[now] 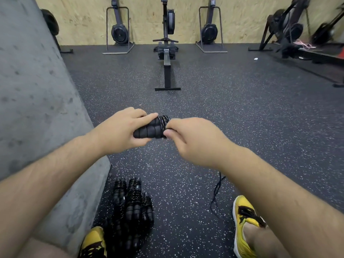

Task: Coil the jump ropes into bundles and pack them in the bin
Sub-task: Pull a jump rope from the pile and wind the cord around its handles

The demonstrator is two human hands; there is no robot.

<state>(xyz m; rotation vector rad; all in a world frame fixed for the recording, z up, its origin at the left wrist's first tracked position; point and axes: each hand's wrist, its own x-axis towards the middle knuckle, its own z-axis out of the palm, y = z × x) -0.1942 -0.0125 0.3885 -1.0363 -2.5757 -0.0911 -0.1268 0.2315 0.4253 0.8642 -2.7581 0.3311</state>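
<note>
I hold a black jump-rope bundle (154, 127) in front of me above the floor: ribbed foam handles side by side with thin cord wound around their far end. My left hand (121, 130) grips the handles from the left. My right hand (189, 138) pinches the wound cord end from the right. Several finished black bundles (132, 203) lie on the floor between my feet, close to the grey wall. A loose black cord (216, 190) trails on the floor near my right shoe. No bin is in view.
A grey concrete wall (37, 108) runs along my left. My yellow shoes (243, 220) stand on speckled rubber flooring (242, 112). A rowing machine (167, 69) lies straight ahead; upright rowers (120, 32) and other gym gear line the plywood back wall.
</note>
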